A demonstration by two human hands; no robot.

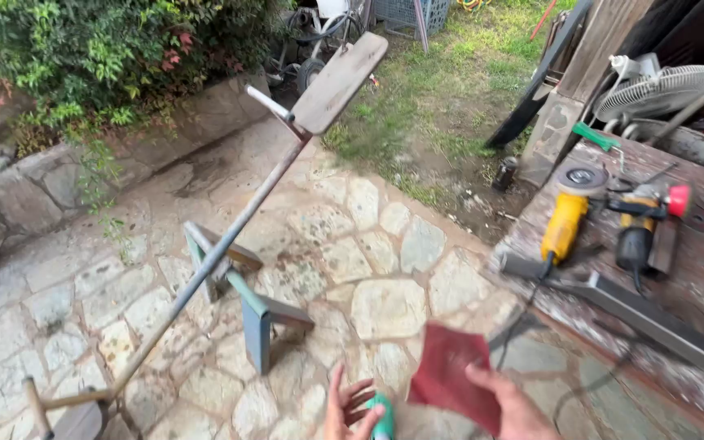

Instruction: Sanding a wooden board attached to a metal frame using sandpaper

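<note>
Over paving: right hand [508,407] pinching sandpaper [454,375]

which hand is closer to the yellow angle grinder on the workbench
Right. The right hand, holding red sandpaper, is below the yellow angle grinder; the left hand is farther left.

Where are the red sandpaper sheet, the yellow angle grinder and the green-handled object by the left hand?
Red sandpaper sheet [452,375]: head view, middle of the sheet, held by the right hand [508,403].
Yellow angle grinder [565,226]: head view, its yellow body.
Green-handled object [383,417]: head view, its green end beside the left hand [345,407].
</note>
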